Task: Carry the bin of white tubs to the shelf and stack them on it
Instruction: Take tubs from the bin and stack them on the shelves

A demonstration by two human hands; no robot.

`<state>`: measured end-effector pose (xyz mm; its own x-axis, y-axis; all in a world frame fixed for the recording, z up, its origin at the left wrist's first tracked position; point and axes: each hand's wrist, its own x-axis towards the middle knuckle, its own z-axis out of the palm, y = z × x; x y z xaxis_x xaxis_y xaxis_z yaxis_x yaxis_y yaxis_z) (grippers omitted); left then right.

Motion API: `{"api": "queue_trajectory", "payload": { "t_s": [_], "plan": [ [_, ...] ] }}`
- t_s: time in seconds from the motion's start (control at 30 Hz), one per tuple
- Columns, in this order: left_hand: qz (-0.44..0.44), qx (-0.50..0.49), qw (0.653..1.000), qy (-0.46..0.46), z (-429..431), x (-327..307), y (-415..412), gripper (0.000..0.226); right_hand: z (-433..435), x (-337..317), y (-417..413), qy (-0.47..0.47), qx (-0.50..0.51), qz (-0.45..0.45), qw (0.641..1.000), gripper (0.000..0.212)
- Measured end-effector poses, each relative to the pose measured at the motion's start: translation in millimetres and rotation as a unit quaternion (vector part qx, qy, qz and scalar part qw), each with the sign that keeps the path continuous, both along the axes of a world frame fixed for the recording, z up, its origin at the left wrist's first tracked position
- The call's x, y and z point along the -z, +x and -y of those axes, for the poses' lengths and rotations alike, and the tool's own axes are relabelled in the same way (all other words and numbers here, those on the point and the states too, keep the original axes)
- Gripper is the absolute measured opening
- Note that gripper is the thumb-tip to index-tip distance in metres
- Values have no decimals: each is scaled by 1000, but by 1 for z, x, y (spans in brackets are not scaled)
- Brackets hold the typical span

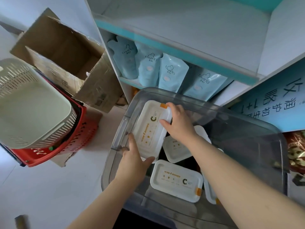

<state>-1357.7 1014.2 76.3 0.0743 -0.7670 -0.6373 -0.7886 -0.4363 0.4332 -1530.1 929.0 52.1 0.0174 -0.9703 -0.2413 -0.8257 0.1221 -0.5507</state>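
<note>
The clear grey bin point(247, 118) stands directly in front of the shelf point(165, 45), below a row of pale blue pouches point(171, 71). Both hands hold one white tub point(148, 129) at the bin's far left corner, lid up, beside the left wall. The left hand point(132, 156) grips its near short end, thumb on the lid. The right hand point(178, 123) curls its fingers over the far right edge, next to an orange tab. Further tubs point(176, 179) lie toward the bin's near and right sides. Left of the bin, a pale basket point(33, 113) sits in a red basket point(77, 136), with an open cardboard box point(66, 52) behind.
</note>
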Motion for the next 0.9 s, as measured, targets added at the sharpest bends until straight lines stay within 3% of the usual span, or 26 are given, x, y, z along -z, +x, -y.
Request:
{"api": "queue_trajectory", "payload": {
  "t_s": [0.17,0.47,0.57,0.77,0.9],
  "plan": [
    [-63,-39,997,-13,-2,-14,0,106,-12,-17,-9,8,47,21,999,58],
    [-110,22,989,-97,7,-101,33,122,-65,-126,-30,-85,149,94,981,49],
    [-128,54,983,-124,22,-137,42,116,-73,-166,-26,-124,175,113,970,47],
    [-165,88,955,-231,65,-207,51,101,-44,-227,-13,-202,213,150,944,44],
    [-145,102,939,-296,107,-229,50,108,-10,-242,-3,-246,231,168,926,47]
  ]
}}
